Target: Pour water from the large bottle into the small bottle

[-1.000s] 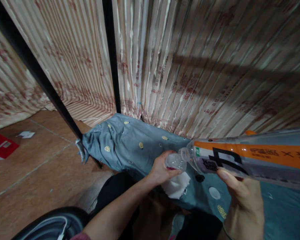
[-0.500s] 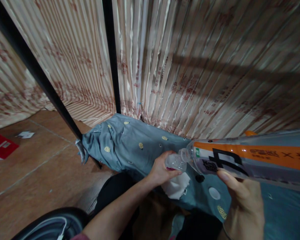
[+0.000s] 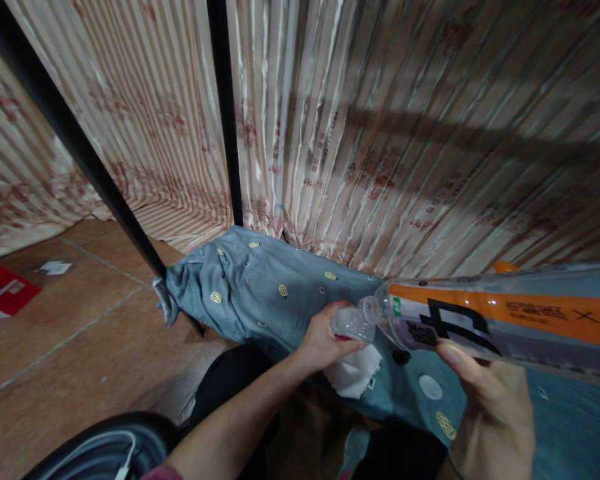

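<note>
My right hand (image 3: pixel 493 413) grips a large clear plastic bottle (image 3: pixel 500 320) with an orange and black label, held almost level with its open mouth pointing left. My left hand (image 3: pixel 323 340) is closed round a small clear bottle (image 3: pixel 353 323), whose opening meets the large bottle's mouth. A white cloth (image 3: pixel 353 373) lies under the left hand on a grey-blue patterned sheet (image 3: pixel 260 293). A black cap (image 3: pixel 401 357) and a white cap (image 3: pixel 430 387) rest on the sheet just right of the cloth.
A striped curtain (image 3: pixel 380 133) hangs right behind the sheet, with black metal poles (image 3: pixel 225 113) in front of it. The tiled floor (image 3: pixel 55 333) at the left has a red box (image 3: pixel 3 290) and a paper scrap on it. A dark rounded object (image 3: pixel 100 447) is at bottom left.
</note>
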### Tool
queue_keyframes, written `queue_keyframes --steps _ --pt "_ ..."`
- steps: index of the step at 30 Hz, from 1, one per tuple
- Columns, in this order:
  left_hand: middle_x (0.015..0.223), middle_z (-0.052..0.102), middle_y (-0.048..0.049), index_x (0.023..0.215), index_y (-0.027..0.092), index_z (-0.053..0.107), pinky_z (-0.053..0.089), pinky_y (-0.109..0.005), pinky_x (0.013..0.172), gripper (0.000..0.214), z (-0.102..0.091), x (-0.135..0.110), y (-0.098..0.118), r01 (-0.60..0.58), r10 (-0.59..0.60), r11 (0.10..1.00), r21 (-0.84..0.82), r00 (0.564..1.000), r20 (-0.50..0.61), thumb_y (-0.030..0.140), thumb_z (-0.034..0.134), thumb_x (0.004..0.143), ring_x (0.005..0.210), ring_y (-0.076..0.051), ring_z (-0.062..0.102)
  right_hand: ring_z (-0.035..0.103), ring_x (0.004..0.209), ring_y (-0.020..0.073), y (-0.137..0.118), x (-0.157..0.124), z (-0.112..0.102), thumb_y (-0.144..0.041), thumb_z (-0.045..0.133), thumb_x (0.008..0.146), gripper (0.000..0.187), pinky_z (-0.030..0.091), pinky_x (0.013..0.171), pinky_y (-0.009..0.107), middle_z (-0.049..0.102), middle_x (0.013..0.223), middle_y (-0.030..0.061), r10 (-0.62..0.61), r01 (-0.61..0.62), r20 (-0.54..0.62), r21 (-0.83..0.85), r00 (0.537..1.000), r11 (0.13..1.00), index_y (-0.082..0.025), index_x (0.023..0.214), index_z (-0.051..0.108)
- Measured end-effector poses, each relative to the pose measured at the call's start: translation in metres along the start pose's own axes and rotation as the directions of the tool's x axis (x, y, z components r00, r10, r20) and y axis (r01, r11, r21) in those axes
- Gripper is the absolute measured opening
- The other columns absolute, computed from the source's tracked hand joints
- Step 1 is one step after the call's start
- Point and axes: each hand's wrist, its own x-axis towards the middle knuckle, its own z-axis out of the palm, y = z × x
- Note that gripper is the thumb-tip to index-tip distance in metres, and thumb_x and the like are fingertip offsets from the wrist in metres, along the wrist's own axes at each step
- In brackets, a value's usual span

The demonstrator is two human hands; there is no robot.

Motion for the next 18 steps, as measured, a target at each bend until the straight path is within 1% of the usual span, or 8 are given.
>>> queue_keyframes --steps 4,7,8,10,13,15,18 --pt "0.106 0.072 -0.0046 0.114 0.015 0.068 0.053 -0.036 0.092 0.063 0.001 0.0 -0.003 0.003 -0.003 1.0 0.0 1.0 0.004 0.025 0.09 0.056 0.098 -0.025 0.067 0.071 0.093 0.0313 0.002 0.005 -0.002 -0.044 0.092 0.054 0.032 0.06 0.086 0.047 0.072 0.077 0.0015 -0.011 0.011 0.016 -0.026 1.0 1.0 -0.026 0.072 0.073" --pt "0.106 0.072 -0.0039 0.115 0.016 0.068 0.053 -0.036 0.094 0.064 0.001 0.0 -0.003 0.009 -0.009 1.0 -0.007 1.0 0.001 0.024 0.09 0.056 0.099 -0.025 0.068 0.071 0.092 0.0305 0.002 0.005 -0.001 -0.039 0.094 0.052 0.035 0.061 0.085 0.045 0.073 0.078 0.0015 0.023 -0.026 0.122 0.02 0.992 0.999 -0.024 0.078 0.075" --pt "0.107 0.072 -0.0037 0.115 0.017 0.068 0.053 -0.035 0.094 0.064 0.001 0.0 -0.002 0.01 -0.01 1.0 -0.006 1.0 -0.001 0.024 0.09 0.056 0.099 -0.025 0.068 0.071 0.092 0.0301 0.002 0.005 -0.001 -0.037 0.093 0.054 0.036 0.061 0.085 0.044 0.073 0.08 0.0016 0.032 -0.037 0.138 0.034 0.99 0.999 -0.024 0.082 0.076" --pt "0.106 0.072 -0.0034 0.115 0.017 0.068 0.054 -0.035 0.094 0.063 0.0 0.0 -0.001 0.011 -0.011 1.0 0.002 1.0 -0.003 0.024 0.091 0.056 0.099 -0.025 0.068 0.071 0.093 0.0303 0.004 0.006 -0.003 -0.039 0.092 0.056 0.034 0.061 0.084 0.045 0.074 0.081 0.0018 0.013 -0.017 0.126 0.027 0.992 1.0 -0.025 0.082 0.076" --pt "0.107 0.072 -0.0038 0.115 0.017 0.069 0.054 -0.036 0.094 0.064 0.0 0.0 0.0 0.012 -0.012 1.0 0.003 1.0 -0.003 0.024 0.091 0.056 0.099 -0.025 0.068 0.071 0.095 0.0322 0.014 0.008 -0.01 -0.044 0.091 0.055 0.03 0.06 0.087 0.049 0.073 0.078 0.0015 -0.053 0.056 0.068 -0.041 0.996 0.998 -0.027 0.073 0.073" --pt "0.107 0.072 -0.0041 0.116 0.016 0.068 0.054 -0.036 0.093 0.065 0.0 -0.001 0.0 0.018 -0.018 1.0 -0.004 1.0 0.001 0.025 0.091 0.055 0.099 -0.026 0.068 0.07 0.097 0.0337 0.022 0.01 -0.014 -0.046 0.09 0.055 0.029 0.059 0.086 0.052 0.073 0.077 0.0019 -0.075 0.079 0.055 -0.069 0.996 0.995 -0.028 0.07 0.073" --pt "0.106 0.073 -0.0034 0.114 0.017 0.069 0.054 -0.035 0.093 0.063 0.0 -0.001 0.001 0.022 -0.022 1.0 -0.011 1.0 -0.004 0.024 0.09 0.055 0.099 -0.025 0.068 0.069 0.102 0.0353 0.022 0.007 -0.012 -0.047 0.091 0.055 0.03 0.057 0.091 0.055 0.073 0.08 0.002 -0.096 0.096 0.006 -0.094 0.995 0.991 -0.029 0.069 0.072"
